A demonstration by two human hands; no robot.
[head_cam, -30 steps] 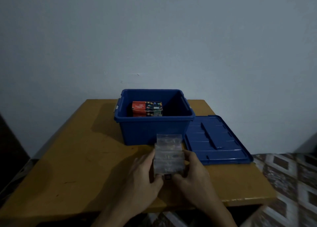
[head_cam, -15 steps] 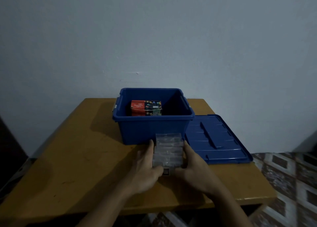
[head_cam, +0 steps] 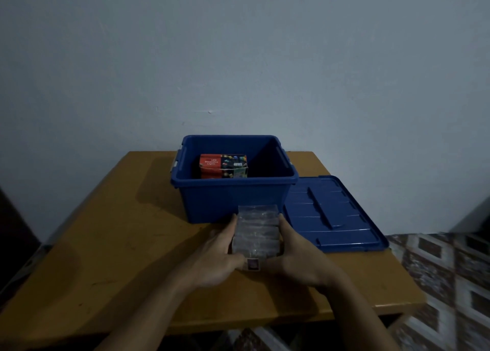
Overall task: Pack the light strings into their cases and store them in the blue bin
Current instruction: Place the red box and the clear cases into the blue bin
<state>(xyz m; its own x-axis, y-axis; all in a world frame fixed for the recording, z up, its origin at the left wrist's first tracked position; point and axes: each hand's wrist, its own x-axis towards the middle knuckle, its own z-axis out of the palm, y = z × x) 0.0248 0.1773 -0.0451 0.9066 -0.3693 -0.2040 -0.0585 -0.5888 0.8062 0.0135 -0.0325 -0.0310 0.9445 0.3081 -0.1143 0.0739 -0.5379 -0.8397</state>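
The left hand (head_cam: 220, 255) clasps the clear case (head_cam: 257, 231) on one side, the right hand (head_cam: 299, 255) on the other, thumbs hooked round its near end. Just beyond the fingertips stands the blue bin (head_cam: 233, 194). Lifted too low, the slick case could strike the bin's wall and slip.

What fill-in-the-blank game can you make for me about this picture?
The bin and its lid are both coloured ____.
The lid lies flat on the table, to the ____ of the bin.
The box of LED lights sits ____ the bin.
The left hand and the right hand hold a case of ____ plastic between them.
Missing words: blue, right, inside, clear.
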